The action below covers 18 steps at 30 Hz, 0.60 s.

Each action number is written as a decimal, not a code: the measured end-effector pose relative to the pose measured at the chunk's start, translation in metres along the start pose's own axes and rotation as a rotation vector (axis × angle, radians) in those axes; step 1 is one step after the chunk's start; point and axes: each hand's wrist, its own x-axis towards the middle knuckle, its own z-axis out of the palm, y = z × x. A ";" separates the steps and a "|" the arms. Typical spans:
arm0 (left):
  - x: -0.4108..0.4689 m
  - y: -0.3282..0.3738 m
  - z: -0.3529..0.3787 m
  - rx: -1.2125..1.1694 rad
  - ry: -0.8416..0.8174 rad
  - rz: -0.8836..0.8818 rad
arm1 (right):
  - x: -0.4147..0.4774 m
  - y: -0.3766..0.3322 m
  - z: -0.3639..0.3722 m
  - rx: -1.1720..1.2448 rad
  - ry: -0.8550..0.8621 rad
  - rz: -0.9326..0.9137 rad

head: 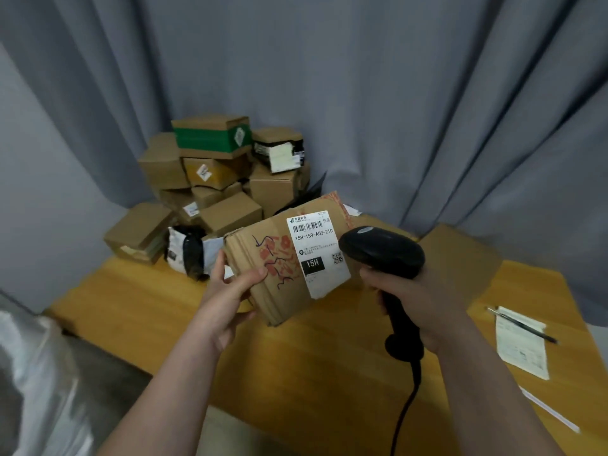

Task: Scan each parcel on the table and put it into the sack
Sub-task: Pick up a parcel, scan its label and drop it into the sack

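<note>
Cardboard parcel [260, 258], scanner [381, 251] alongside, labelled 15H-159-A03-210 (big 15H below), probably China Post.

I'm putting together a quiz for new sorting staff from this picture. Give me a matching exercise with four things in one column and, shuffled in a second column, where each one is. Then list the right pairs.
Things
1. scanner
2. labelled parcel
3. pen
4. green-banded box

Places
A. on top of the pile at the back of the table
B. gripped in the right hand
C. lying on a paper slip at the table's right side
D. held in the left hand

Pairs: 1-B, 2-D, 3-C, 4-A
</note>
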 end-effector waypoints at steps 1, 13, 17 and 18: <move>-0.006 0.002 -0.014 -0.008 0.014 0.003 | -0.003 -0.002 0.011 -0.001 -0.009 -0.015; -0.061 0.001 -0.162 -0.117 0.142 0.002 | -0.058 -0.014 0.137 -0.032 -0.126 0.020; -0.073 -0.008 -0.203 -0.149 0.156 -0.009 | -0.073 -0.008 0.173 -0.023 -0.163 0.062; -0.076 -0.010 -0.213 -0.156 0.167 -0.012 | -0.075 -0.006 0.182 -0.022 -0.175 0.070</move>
